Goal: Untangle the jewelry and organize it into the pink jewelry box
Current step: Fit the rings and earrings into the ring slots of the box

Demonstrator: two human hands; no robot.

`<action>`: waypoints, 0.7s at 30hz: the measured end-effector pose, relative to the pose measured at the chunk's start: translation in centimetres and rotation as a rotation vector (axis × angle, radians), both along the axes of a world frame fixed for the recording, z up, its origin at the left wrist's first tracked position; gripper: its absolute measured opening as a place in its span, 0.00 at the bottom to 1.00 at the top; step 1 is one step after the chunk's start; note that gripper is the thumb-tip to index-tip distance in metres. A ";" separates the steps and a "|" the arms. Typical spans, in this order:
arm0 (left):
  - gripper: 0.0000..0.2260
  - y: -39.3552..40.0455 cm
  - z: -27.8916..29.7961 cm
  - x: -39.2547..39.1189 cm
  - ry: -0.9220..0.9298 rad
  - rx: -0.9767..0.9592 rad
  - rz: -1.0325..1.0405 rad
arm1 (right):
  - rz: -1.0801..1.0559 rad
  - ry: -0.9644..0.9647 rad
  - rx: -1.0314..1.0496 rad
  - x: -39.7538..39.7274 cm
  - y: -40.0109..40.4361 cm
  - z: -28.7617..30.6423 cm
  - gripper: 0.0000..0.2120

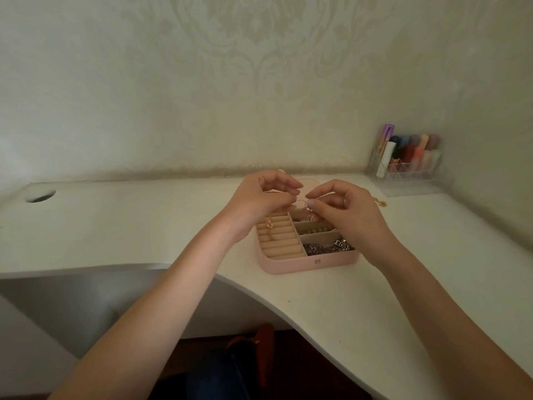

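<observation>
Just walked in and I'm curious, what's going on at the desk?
A person is sorting jewelry. Both hands, left hand and right hand, pinch a thin gold piece above the open pink jewelry box. The box already holds a gold ring and silver chains.

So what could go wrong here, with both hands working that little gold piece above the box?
The gold piece, pinched between left hand and right hand, could slip into the wrong compartment of the pink jewelry box. Pulling too hard might bend it. The gold item lying apart on the desk could be forgotten.
</observation>
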State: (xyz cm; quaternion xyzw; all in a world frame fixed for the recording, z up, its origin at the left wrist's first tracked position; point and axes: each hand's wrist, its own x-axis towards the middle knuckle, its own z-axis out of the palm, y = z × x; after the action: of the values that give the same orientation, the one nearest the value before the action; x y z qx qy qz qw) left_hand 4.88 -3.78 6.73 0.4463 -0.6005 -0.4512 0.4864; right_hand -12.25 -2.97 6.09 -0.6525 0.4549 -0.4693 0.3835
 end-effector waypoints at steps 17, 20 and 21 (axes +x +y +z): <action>0.13 -1.0 -0.1 2.0 -0.365 -0.176 0.095 | -0.135 0.583 -0.271 1.7 0.7 -1.2 0.09; 0.12 -1.3 -0.2 2.2 -0.398 -0.183 0.082 | -0.129 0.564 -0.251 1.7 0.8 -1.1 0.09; 0.12 -1.4 -0.3 2.3 -0.424 -0.189 0.073 | -0.124 0.562 -0.248 1.8 0.9 -1.1 0.09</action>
State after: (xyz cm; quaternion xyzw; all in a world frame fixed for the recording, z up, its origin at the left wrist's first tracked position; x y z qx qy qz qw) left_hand 7.16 -5.19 6.41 0.5049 -0.7124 -0.2711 0.4050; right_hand -10.48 -2.09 5.01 -0.7697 0.5212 -0.3447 0.1309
